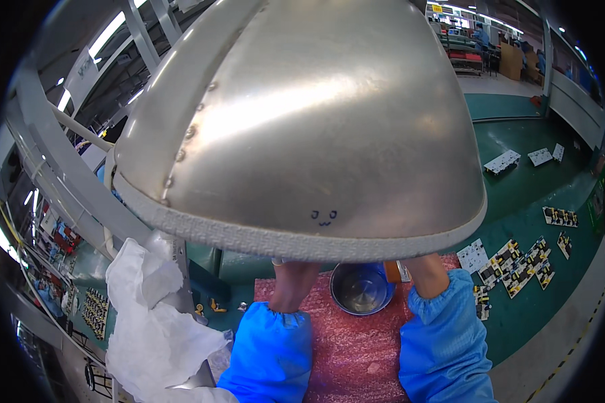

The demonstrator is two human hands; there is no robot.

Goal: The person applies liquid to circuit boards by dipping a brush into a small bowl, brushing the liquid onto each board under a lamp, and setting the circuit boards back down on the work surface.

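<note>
A large metal hood (pixel 329 154) with a pale textured rim hangs over the work spot and hides most of both hands. My left hand (pixel 293 282) reaches under its rim from a blue sleeve; only the wrist area shows. My right hand (pixel 428 274) goes under it too, its fingers covered. Between my wrists stands a round blue bowl (pixel 363 289) with what looks like clear liquid at the bottom. An orange block-like piece (pixel 392 272) sits at the bowl's right edge, close to my right hand. Whether I hold anything is hidden.
Pink bubble-wrap sheeting (pixel 349 356) covers the bench before me. Crumpled white plastic (pixel 144 309) hangs on the left by a grey post. Several circuit boards (pixel 514 265) lie on the green surface (pixel 524 195) at right, with white boards (pixel 502 162) farther back.
</note>
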